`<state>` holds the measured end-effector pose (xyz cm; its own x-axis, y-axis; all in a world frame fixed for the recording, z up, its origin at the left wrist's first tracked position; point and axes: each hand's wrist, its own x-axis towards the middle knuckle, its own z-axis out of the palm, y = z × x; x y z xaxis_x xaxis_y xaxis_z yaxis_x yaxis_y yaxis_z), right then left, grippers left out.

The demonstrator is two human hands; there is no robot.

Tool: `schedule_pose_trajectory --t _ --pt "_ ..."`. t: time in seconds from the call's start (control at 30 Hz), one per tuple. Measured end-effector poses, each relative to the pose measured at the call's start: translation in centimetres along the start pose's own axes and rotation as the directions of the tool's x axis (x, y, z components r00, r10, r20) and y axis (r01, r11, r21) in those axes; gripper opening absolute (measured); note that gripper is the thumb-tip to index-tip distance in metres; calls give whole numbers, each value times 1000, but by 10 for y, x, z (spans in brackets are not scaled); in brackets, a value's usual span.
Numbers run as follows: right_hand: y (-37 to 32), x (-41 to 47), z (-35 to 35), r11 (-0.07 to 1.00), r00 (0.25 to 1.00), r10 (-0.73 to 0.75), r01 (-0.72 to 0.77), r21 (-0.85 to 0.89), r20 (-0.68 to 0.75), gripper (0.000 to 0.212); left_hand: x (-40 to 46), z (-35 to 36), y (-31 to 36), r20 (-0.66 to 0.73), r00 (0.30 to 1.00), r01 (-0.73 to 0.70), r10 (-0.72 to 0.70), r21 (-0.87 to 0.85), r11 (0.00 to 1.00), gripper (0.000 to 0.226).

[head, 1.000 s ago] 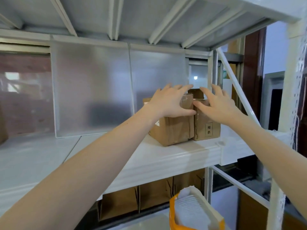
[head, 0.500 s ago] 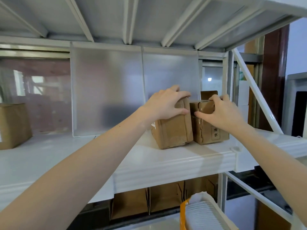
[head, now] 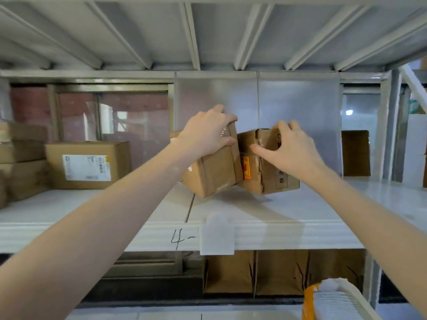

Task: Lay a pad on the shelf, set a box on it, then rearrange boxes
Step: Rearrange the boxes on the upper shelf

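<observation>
Left hand (head: 209, 132) grips the left box (head: 213, 174) over its top edge, box tilted on the shelf (head: 288, 211); right hand (head: 292, 148) pinches the crumpled right box (head: 265, 172) touching it. Both look light; worn cardboard, better held by firm corners

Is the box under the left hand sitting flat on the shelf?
No, the left box is tilted, its right end raised off the shelf as the left hand grips it.
</observation>
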<state>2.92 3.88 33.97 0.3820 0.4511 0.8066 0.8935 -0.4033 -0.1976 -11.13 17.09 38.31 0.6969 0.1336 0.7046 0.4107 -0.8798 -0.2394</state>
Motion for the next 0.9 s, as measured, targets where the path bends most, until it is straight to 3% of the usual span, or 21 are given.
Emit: schedule_pose_trajectory --t 0.2,0.47,0.63,0.8,0.9 --pt "-66 2 22 985 998 -63 59 160 18 61 -46 -34 -57 -14 975 222 -222 135 966 55" --pt "-124 2 51 952 992 -122 108 287 31 60 -107 -29 -134 28 927 349 -373 294 890 50" --pt "-139 5 50 941 993 -117 117 318 -19 60 -122 -4 -161 -71 933 355 -353 343 870 62" --pt "-150 8 41 918 990 -107 134 372 -92 62 -128 -6 -167 -238 936 319 -259 265 910 50" --pt "-159 8 32 907 983 -97 151 394 -153 64 -144 -18 -171 -395 894 313 -210 217 925 42"
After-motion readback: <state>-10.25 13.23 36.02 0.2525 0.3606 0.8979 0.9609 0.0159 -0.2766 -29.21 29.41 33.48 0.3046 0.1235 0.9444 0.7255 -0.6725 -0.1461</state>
